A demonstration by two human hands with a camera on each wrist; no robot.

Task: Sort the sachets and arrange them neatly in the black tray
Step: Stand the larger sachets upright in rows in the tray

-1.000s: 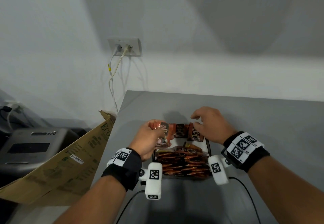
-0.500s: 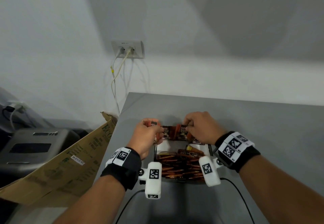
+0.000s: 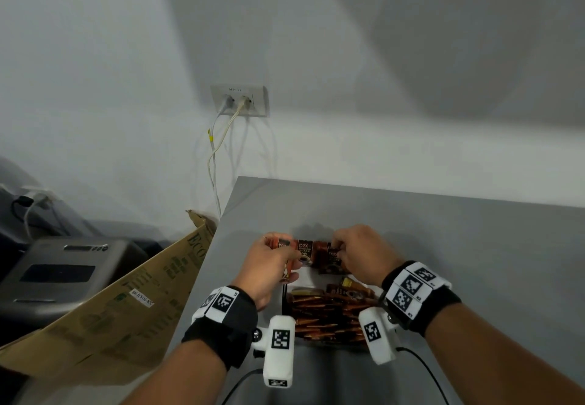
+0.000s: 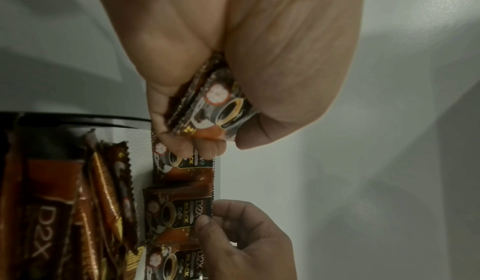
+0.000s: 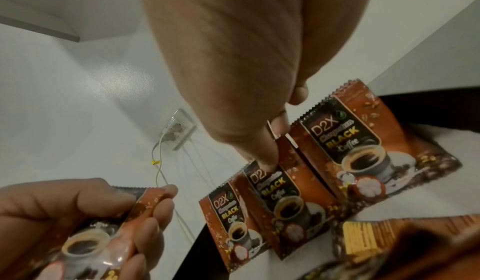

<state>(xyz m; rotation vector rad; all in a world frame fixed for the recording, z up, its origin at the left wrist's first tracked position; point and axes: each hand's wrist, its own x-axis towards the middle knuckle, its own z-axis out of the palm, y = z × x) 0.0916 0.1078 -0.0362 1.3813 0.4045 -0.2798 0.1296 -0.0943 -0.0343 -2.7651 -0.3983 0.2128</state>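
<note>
A black tray (image 3: 284, 297) lies on the grey table, its near part packed with brown stick sachets (image 3: 326, 312). On the white liner at its far end, D2X black coffee sachets (image 5: 363, 151) lie in an overlapping row (image 3: 305, 251). My left hand (image 3: 283, 254) grips a small stack of the same sachets (image 4: 215, 104) just left of the row. My right hand (image 3: 337, 246) pinches the top edge of the middle sachet (image 5: 285, 194) between thumb and fingertip. In the left wrist view the right hand (image 4: 207, 221) pinches a sachet (image 4: 179, 212) beside the stick sachets (image 4: 52, 212).
The grey table (image 3: 459, 240) ends at a left edge close to the tray. A cardboard sheet (image 3: 126, 303) leans against that edge, with a grey machine (image 3: 57, 271) behind it. A wall socket (image 3: 239, 100) with white cables hangs above the table's far corner.
My right hand has moved left from the right end of the row and now pinches a sachet nearer the middle. The left hand keeps its stack and has barely shifted.
</note>
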